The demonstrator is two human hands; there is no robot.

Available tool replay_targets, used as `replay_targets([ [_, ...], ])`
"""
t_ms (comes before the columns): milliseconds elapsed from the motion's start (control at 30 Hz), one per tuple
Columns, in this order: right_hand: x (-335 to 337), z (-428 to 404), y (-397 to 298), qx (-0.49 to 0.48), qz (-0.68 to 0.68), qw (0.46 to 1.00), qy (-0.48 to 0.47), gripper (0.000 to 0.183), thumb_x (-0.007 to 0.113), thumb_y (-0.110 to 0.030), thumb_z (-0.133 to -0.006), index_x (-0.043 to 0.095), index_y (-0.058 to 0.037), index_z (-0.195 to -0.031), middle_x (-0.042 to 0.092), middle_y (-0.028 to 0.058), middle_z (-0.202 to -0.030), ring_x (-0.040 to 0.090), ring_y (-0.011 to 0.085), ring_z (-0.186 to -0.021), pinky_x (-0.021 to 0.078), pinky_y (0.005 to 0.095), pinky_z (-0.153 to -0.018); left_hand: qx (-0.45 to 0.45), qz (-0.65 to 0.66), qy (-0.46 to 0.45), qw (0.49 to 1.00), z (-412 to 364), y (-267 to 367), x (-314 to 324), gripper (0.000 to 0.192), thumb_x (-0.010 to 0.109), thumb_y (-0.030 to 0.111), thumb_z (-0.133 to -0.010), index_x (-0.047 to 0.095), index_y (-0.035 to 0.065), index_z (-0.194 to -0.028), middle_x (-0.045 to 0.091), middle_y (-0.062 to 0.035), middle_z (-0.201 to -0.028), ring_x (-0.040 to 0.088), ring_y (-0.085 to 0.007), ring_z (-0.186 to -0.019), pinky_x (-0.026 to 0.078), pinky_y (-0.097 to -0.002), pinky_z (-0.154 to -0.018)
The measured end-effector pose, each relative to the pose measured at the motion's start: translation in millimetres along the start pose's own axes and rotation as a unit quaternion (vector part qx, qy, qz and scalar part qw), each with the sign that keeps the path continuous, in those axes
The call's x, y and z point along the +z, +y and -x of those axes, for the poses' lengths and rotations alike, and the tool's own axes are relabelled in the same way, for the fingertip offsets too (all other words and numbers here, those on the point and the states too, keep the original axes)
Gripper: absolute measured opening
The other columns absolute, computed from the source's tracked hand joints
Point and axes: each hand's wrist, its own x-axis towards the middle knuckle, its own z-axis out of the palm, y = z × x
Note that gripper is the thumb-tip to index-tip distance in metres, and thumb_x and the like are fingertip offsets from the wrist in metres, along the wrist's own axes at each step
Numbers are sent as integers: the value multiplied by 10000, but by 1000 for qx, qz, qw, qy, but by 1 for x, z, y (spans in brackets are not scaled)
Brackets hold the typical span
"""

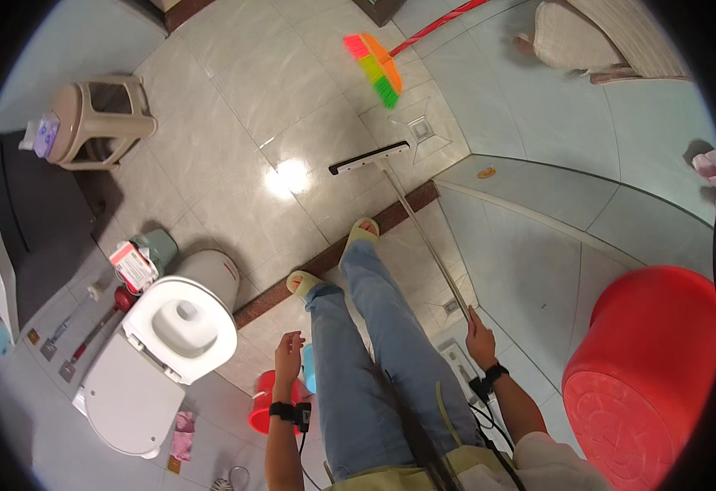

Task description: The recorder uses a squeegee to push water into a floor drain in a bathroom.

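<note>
My right hand [481, 341] grips the metal pole of a floor squeegee [422, 236]. The squeegee's black-edged blade [369, 158] rests on the shiny tiled floor, close to a square floor drain [421, 129]. At my left side hangs my left hand [288, 356], its fingers loosely bent and partly apart, with nothing in it. Below that hand stands a small red bucket [266, 402], partly covered by my forearm. A blue container [310, 368] beside it is mostly hidden by my leg.
A dark red threshold [296, 294] crosses the floor under my slippers. To the left are a toilet [186, 328], a plunger [123, 299], a waste bin [158, 248] and a plastic stool [100, 123]. A multicoloured broom [379, 67] leans ahead; a large red tub [646, 362] is at right.
</note>
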Motion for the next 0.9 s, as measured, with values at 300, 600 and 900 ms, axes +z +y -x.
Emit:
replay_targets([
  [300, 29, 41, -2, -52, -162, 985, 40, 307, 424, -197, -888, 481, -98, -1173, 574, 215, -689, 542, 411, -598, 416, 472, -521, 35, -127, 26, 991, -34, 80, -42, 270, 471, 214, -889, 558, -13, -1006, 633, -151, -838, 618, -219, -776, 475, -300, -680],
  [600, 14, 16, -144, -65, -122, 990, 19, 313, 416, -211, -888, 478, -95, -1172, 576, 247, -851, 566, 397, -727, 448, 446, -596, 158, -286, -7, 945, -103, 172, -116, 215, 502, 205, -850, 569, 25, -946, 589, -154, -889, 579, -314, -820, 459, -382, -707],
  [900, 16, -84, -365, -280, 30, 959, 35, 350, 517, -246, -818, 513, -171, -1159, 550, 152, -558, 547, 320, -500, 423, 442, -472, 81, -125, -81, 986, -188, 250, -248, 255, 478, 236, -883, 559, 17, -986, 619, -142, -893, 604, -247, -805, 460, -319, -710],
])
